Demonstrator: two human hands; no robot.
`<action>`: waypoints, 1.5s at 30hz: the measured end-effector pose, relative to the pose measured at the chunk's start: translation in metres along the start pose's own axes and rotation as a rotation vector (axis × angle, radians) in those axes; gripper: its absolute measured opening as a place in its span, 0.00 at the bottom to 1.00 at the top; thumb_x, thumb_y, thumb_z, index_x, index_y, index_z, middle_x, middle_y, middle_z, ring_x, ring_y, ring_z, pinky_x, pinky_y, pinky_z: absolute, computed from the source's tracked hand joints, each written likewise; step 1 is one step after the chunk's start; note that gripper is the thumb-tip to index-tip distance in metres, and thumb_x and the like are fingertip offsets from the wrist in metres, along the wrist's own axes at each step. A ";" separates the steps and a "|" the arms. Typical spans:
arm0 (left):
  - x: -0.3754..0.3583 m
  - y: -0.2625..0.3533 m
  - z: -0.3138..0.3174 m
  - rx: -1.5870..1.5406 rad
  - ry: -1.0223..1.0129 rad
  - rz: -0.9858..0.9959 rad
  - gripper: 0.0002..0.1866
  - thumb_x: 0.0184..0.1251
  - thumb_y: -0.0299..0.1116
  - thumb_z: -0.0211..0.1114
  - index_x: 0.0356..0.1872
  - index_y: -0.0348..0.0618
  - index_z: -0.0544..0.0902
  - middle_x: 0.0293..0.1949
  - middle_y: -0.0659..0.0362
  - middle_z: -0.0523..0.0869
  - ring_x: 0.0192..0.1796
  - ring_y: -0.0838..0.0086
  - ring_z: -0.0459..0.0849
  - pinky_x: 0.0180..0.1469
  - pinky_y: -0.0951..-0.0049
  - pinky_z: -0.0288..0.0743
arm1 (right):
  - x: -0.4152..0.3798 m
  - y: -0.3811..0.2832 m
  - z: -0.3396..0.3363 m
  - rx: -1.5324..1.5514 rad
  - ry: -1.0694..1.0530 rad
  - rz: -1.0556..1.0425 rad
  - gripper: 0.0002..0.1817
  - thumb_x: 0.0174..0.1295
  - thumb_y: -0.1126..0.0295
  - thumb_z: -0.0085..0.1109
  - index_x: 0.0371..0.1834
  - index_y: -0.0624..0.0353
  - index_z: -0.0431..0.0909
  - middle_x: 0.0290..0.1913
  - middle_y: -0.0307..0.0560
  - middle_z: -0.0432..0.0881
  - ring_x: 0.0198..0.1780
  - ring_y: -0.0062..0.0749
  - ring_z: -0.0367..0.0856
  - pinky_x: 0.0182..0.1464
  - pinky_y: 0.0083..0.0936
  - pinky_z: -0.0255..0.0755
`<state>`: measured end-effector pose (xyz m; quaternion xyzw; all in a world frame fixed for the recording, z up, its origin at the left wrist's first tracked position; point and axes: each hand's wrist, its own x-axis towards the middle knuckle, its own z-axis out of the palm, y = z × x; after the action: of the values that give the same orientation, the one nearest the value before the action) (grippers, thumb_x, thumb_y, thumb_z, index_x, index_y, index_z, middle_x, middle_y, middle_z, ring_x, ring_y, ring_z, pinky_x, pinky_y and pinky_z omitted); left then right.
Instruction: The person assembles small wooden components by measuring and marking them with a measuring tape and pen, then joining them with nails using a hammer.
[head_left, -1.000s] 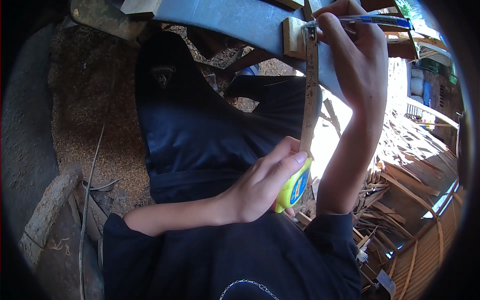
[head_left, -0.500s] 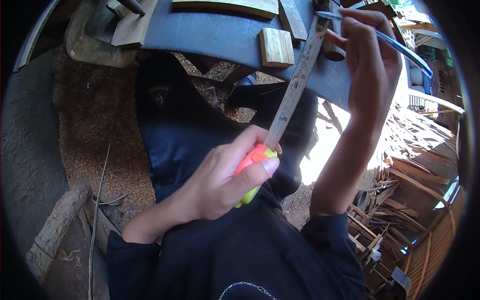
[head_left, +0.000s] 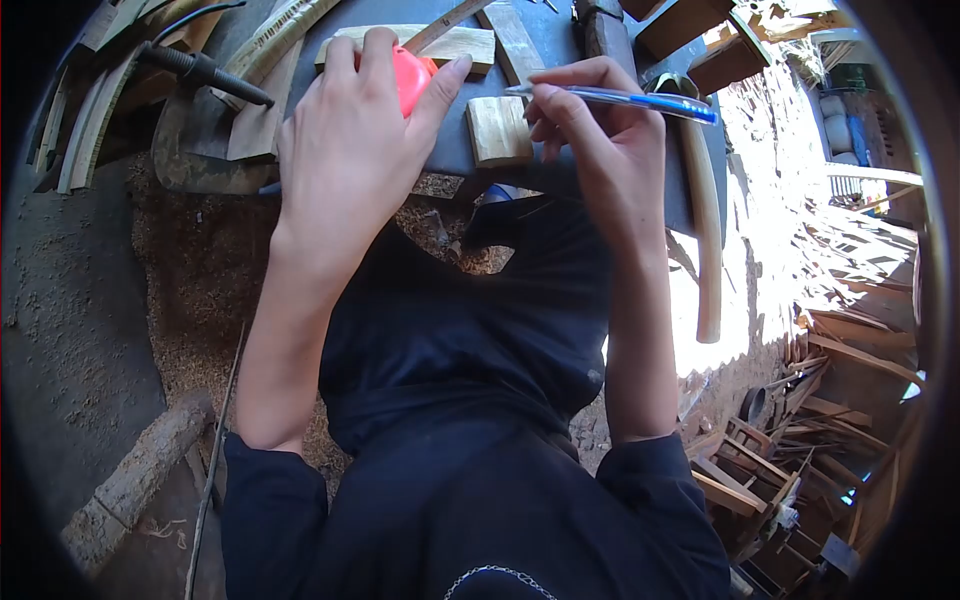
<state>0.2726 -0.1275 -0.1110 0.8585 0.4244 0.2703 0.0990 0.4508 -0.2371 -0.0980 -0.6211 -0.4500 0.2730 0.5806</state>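
Observation:
My left hand [head_left: 350, 150] is wrapped round a red tape measure [head_left: 412, 82] over a flat wooden piece [head_left: 465, 45] on the dark tabletop [head_left: 440, 150]. A short stretch of blade [head_left: 450, 22] runs from the case toward the upper right. My right hand [head_left: 605, 130] pinches a blue pen [head_left: 640, 100], its tip pointing left, above a small wooden block [head_left: 499, 130]. A narrow wooden strip [head_left: 512, 45] lies behind the pen tip.
A hammer handle [head_left: 703, 230] juts over the table's right edge. At the left are a clamp screw [head_left: 205, 72] and wooden strips. A log [head_left: 140, 475] lies at lower left, and scrap wood [head_left: 790, 440] is piled at right.
My left hand has moved up over the table with the tape measure, and much less blade shows. My right hand has shifted left and down with the pen. The view has shifted.

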 end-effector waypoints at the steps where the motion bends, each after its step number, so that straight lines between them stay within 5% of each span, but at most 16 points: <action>1: -0.001 0.001 0.002 0.019 0.030 0.011 0.31 0.78 0.61 0.62 0.58 0.39 0.82 0.52 0.46 0.84 0.53 0.45 0.88 0.54 0.47 0.81 | 0.001 0.003 0.001 -0.018 -0.008 0.011 0.08 0.71 0.70 0.67 0.44 0.64 0.85 0.34 0.40 0.88 0.35 0.16 0.85 0.36 0.16 0.75; 6: -0.009 0.002 -0.002 -0.053 0.161 0.266 0.31 0.70 0.57 0.74 0.65 0.50 0.83 0.63 0.53 0.80 0.67 0.52 0.74 0.68 0.52 0.70 | 0.006 0.010 0.001 -0.102 0.004 -0.015 0.08 0.69 0.70 0.67 0.40 0.64 0.82 0.28 0.38 0.85 0.31 0.15 0.81 0.35 0.18 0.74; 9: -0.014 0.004 0.002 -0.124 0.044 0.372 0.30 0.63 0.54 0.80 0.64 0.57 0.86 0.64 0.57 0.79 0.71 0.56 0.69 0.73 0.55 0.62 | 0.006 0.013 0.005 -0.106 0.013 -0.056 0.08 0.68 0.70 0.66 0.39 0.64 0.82 0.27 0.38 0.84 0.31 0.15 0.81 0.35 0.19 0.74; 16: -0.016 0.001 0.020 -0.229 0.015 0.321 0.28 0.52 0.49 0.86 0.56 0.57 0.91 0.68 0.64 0.80 0.74 0.59 0.69 0.76 0.57 0.59 | 0.006 0.027 0.007 -0.187 0.029 -0.173 0.07 0.67 0.71 0.67 0.38 0.65 0.82 0.27 0.38 0.84 0.31 0.15 0.81 0.36 0.18 0.74; 29: -0.018 -0.002 0.022 -0.254 0.020 0.315 0.28 0.52 0.49 0.86 0.56 0.57 0.91 0.66 0.64 0.82 0.75 0.59 0.68 0.76 0.57 0.59 | 0.004 0.021 0.009 -0.122 0.038 -0.070 0.08 0.66 0.72 0.68 0.37 0.66 0.81 0.29 0.41 0.85 0.32 0.15 0.82 0.37 0.18 0.75; 32: -0.018 -0.002 0.023 -0.252 0.022 0.319 0.28 0.53 0.49 0.86 0.56 0.57 0.91 0.66 0.64 0.82 0.75 0.59 0.68 0.76 0.57 0.59 | 0.002 0.019 0.009 -0.178 0.044 -0.117 0.05 0.72 0.73 0.64 0.41 0.64 0.82 0.29 0.34 0.81 0.29 0.10 0.75 0.33 0.12 0.65; 45: -0.019 -0.001 0.023 -0.251 0.025 0.323 0.28 0.53 0.49 0.86 0.56 0.56 0.91 0.65 0.64 0.82 0.74 0.59 0.68 0.76 0.57 0.60 | 0.003 0.026 0.004 -0.221 0.045 -0.168 0.05 0.72 0.74 0.62 0.39 0.64 0.82 0.27 0.35 0.80 0.27 0.11 0.73 0.31 0.12 0.64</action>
<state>0.2750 -0.1399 -0.1378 0.8930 0.2454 0.3438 0.1552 0.4550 -0.2308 -0.1235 -0.6473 -0.5146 0.1582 0.5395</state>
